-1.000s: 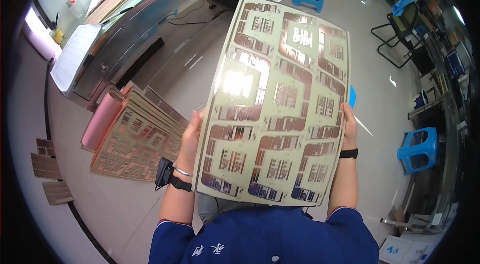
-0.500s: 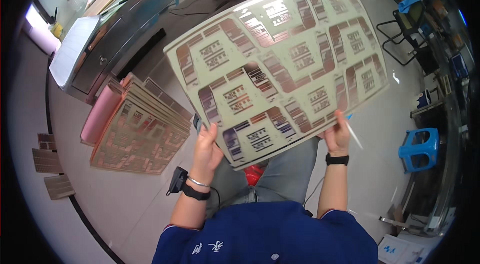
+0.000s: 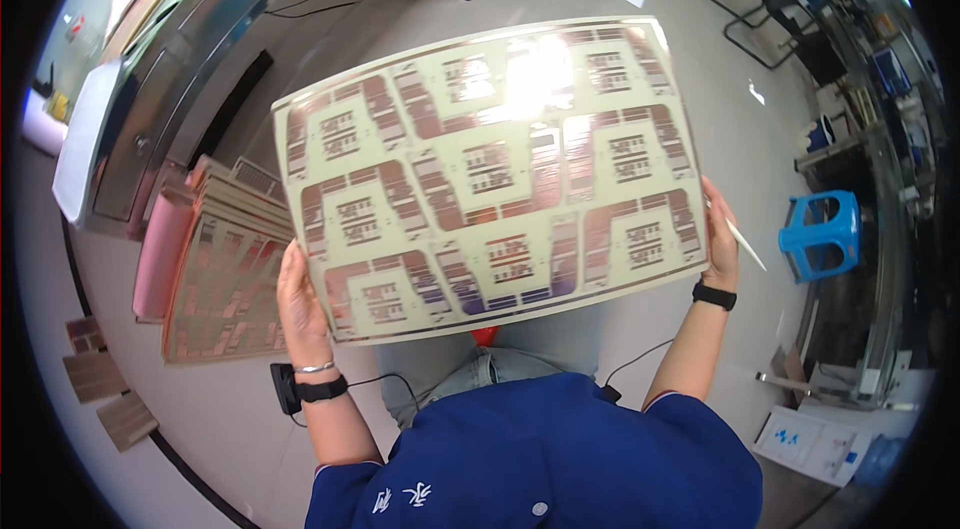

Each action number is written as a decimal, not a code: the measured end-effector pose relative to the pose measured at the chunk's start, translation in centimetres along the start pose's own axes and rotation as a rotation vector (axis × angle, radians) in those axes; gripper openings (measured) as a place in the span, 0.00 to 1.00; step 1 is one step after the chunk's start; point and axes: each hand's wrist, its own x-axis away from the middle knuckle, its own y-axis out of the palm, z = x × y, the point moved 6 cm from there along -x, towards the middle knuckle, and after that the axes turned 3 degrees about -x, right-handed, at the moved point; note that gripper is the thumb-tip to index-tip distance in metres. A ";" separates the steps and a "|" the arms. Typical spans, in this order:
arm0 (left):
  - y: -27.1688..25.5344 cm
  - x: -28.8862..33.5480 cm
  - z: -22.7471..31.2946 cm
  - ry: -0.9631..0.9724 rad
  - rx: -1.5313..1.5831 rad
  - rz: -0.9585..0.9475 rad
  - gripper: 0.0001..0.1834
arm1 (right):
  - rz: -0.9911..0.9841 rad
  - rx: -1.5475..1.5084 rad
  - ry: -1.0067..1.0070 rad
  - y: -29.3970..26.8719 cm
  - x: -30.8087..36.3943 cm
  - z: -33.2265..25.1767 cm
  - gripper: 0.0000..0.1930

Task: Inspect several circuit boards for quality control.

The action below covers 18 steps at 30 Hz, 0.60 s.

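A large pale-green printed circuit board panel (image 3: 490, 199) with copper-coloured patterns is held up over my lap, and a bright glare sits on its far part. My left hand (image 3: 303, 304) grips the panel's left edge near the close corner. On the opposite edge, my right hand (image 3: 720, 239) clasps the panel near its close right corner; some of its fingers are hidden behind the board. A thin white pen-like stick (image 3: 748, 247) also pokes out from my right hand, pointing outward.
Left of me, a stack of similar panels (image 3: 225, 279) leans beside a pink sheet or roll (image 3: 165, 254). A metal desk (image 3: 150, 129) stands beyond. To the right are a blue stool (image 3: 822, 234), cluttered shelving (image 3: 850, 154) and a dark chair (image 3: 770, 14). Small flat pieces (image 3: 93, 377) lie far left.
The panel has turned from a steep slant to nearly level and shifted left in the picture. Both hands keep hold of it and now sit farther apart. The whole view has shifted.
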 end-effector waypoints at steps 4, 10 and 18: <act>-0.1 0.2 0.3 -0.015 -0.054 0.000 0.18 | -0.016 0.052 0.062 1.3 -0.2 0.2 0.23; -0.4 0.6 0.5 0.050 -0.120 0.066 0.18 | -0.040 0.099 0.145 0.0 -1.7 0.7 0.19; -0.8 2.1 5.6 0.409 0.060 -0.132 0.14 | 0.030 0.043 -0.315 -0.2 -2.1 -2.9 0.09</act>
